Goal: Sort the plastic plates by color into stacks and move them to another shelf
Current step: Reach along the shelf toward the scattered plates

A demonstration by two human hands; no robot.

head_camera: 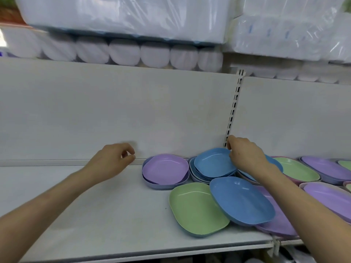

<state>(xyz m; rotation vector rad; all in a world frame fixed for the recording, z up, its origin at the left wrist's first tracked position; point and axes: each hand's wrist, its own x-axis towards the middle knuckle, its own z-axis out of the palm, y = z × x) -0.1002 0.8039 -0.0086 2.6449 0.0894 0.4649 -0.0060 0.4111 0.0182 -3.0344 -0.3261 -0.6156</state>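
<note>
A white shelf: nearest, at 5 o'clock, a green plate overlapped by a tilted blue plate. Farther, at 9, the left hand hovers loosely curled, empty. At 3, the right hand grips the top rim of the blue stack, beside a purple stack. Wrapped packs sit at 12.

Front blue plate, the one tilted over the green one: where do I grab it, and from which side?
Pinch the front blue plate at its near-left rim, coming from the left with the empty left hand. That edge overhangs the green plate, so fingers probably fit underneath.
</note>
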